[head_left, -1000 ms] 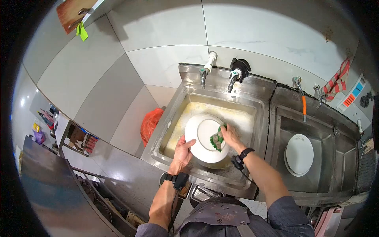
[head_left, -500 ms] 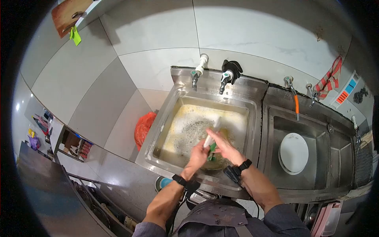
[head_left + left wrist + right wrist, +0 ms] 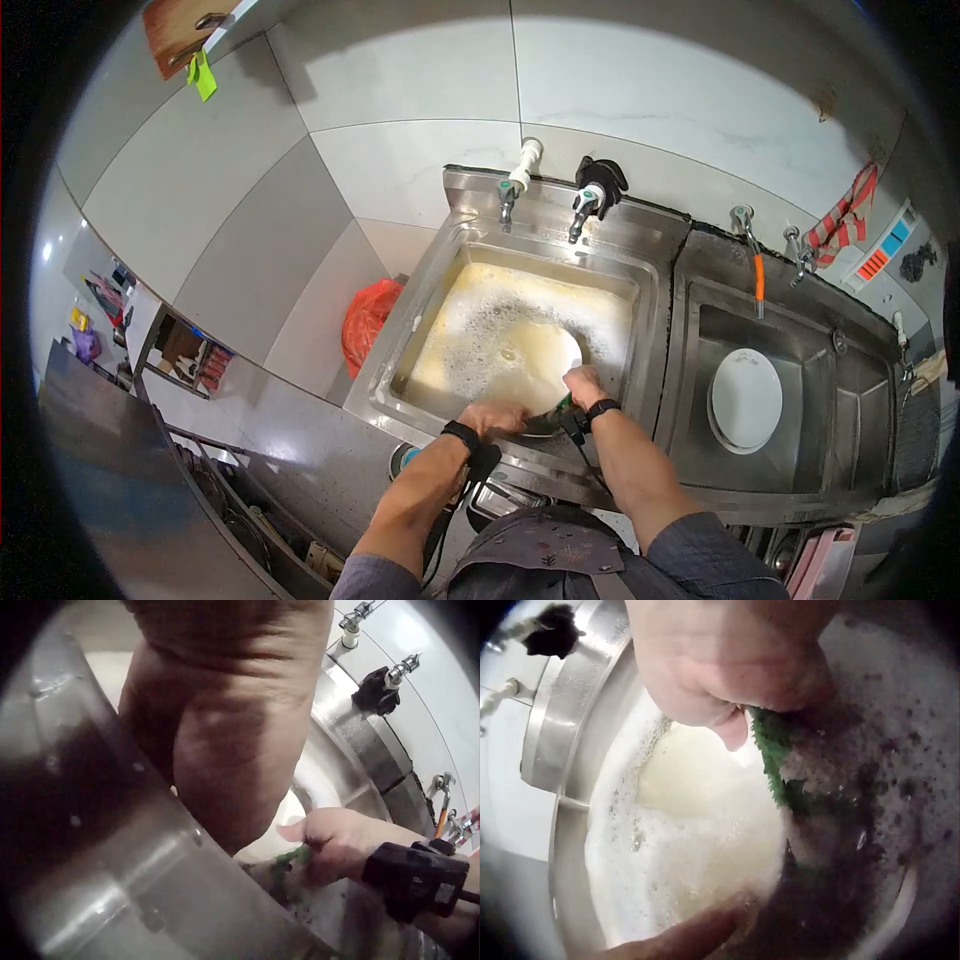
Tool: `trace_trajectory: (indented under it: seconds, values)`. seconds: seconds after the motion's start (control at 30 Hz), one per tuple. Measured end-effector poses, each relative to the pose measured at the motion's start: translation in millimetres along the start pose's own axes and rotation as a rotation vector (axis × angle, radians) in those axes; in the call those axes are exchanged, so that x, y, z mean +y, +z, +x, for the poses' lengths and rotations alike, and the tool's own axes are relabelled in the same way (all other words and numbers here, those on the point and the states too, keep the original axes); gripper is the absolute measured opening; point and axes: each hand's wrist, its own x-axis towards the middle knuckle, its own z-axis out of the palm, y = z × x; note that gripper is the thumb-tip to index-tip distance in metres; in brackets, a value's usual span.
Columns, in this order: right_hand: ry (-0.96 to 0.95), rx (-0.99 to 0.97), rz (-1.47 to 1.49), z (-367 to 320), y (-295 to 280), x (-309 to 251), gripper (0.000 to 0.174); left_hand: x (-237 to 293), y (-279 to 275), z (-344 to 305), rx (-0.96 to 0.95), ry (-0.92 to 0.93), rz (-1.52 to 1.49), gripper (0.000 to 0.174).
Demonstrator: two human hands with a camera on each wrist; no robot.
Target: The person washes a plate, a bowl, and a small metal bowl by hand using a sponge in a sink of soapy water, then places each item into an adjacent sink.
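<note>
A white plate (image 3: pixel 560 352) lies tilted and partly under the foamy water in the left sink, its right rim above the suds. The left hand (image 3: pixel 497 416) grips the plate's near left side; in the right wrist view its fingers (image 3: pixel 697 930) lie at the plate's edge, the fingertips under water. At the plate's right rim, the right hand (image 3: pixel 583 385) holds a green scrubber (image 3: pixel 774 757), with one digit over the plate's face. The left hand's palm (image 3: pixel 225 735) fills much of the left wrist view and hides its own fingers.
Two stacked white plates (image 3: pixel 746 400) sit in the right sink (image 3: pixel 690 440). Taps (image 3: pixel 507 205) stand behind the basins, a black glove (image 3: pixel 603 176) hanging on one. A red bag (image 3: pixel 370 322) is left of the sink.
The plate has gone from upright on edge between the hands to lying tilted, partly in the suds. Both hands have lowered towards the sink's near edge, the right one now at the plate's right rim.
</note>
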Motion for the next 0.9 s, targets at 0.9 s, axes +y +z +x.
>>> trace_trajectory:
  seconds: [0.9]
  values:
    - [-1.313, 0.388, -0.427, -145, -88, -88, 0.019, 50, 5, -3, -0.186, 0.026, -0.009, 0.05]
